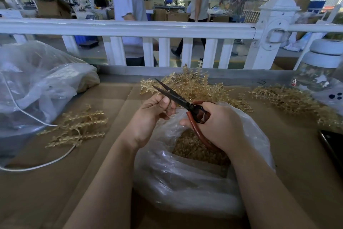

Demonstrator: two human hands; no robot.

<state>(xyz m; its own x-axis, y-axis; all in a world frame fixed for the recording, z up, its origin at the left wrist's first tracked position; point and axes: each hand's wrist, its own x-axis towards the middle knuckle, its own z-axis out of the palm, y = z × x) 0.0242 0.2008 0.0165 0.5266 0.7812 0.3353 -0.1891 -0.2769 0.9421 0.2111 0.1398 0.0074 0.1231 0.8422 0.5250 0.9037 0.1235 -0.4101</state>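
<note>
Nearest the camera, a crumpled clear plastic bag [185,182] lies open on the brown cardboard work surface [92,163]. Small gold plastic offcuts [187,147] fill its mouth.

Above the bag, the right hand [220,125] is closed round the red-brown loop handles of the black-bladed scissors [178,99]. The blades stand slightly apart and point up and left.

The left hand [148,117] sits just beside the lower blade with fingers curled. Whether it pinches anything cannot be determined.

Left of the hands lie one branched gold plastic sprig [78,128] and a white cord [37,165].

Behind the scissors is a pile of gold sprigs [196,84], with a second pile [289,99] to the right.

Far left is a large clear bag [37,84]. Far right is a glass jar with white lid [319,73].

A white railing [130,28] bounds the far edge.
</note>
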